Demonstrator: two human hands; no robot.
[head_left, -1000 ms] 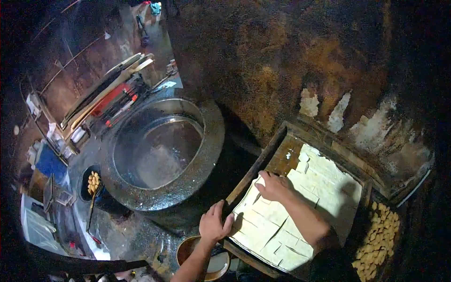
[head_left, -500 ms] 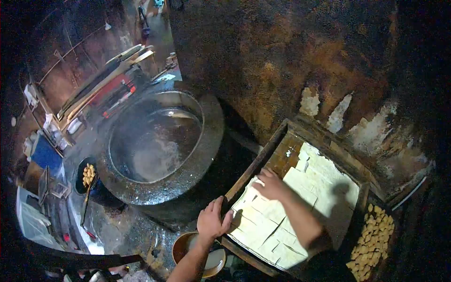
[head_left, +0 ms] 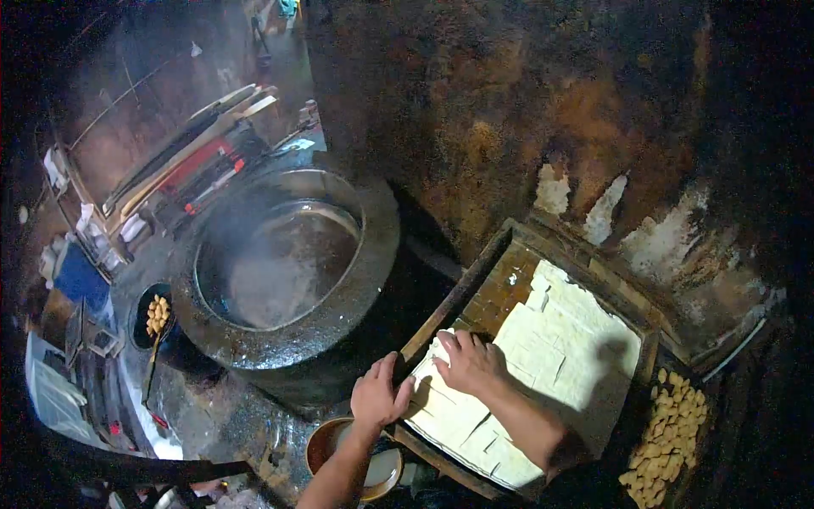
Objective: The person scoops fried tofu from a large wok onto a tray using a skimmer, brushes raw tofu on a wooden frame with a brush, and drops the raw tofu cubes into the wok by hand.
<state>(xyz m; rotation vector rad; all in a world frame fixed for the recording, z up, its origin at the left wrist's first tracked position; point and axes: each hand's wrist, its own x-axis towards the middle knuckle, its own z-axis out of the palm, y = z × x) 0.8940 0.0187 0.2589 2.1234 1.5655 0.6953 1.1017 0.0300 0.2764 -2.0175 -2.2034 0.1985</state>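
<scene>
A wooden tray (head_left: 441,316) holds a pale, flat sheet (head_left: 555,339) cut by several slits into pieces. My right hand (head_left: 466,360) rests on the sheet near the tray's left side, its fingers curled over a pale edge; whether they grip a piece is hidden. At the tray's lower left corner, my left hand (head_left: 379,394) lies against the rim with its thumb apart from the fingers. Bare brown wood shows in the tray above my right hand.
A large round pot (head_left: 280,263) steams at the left. Beside it are a dark bowl of brown pieces (head_left: 158,314) and a ladle (head_left: 153,369). Below sits a brown bowl (head_left: 381,471) of cloudy liquid. More brown pieces (head_left: 670,433) lie right of the tray.
My right hand has moved down and left along the sheet, and more bare wood shows above it. My left hand stays at the tray's corner. Steam over the pot has shifted.
</scene>
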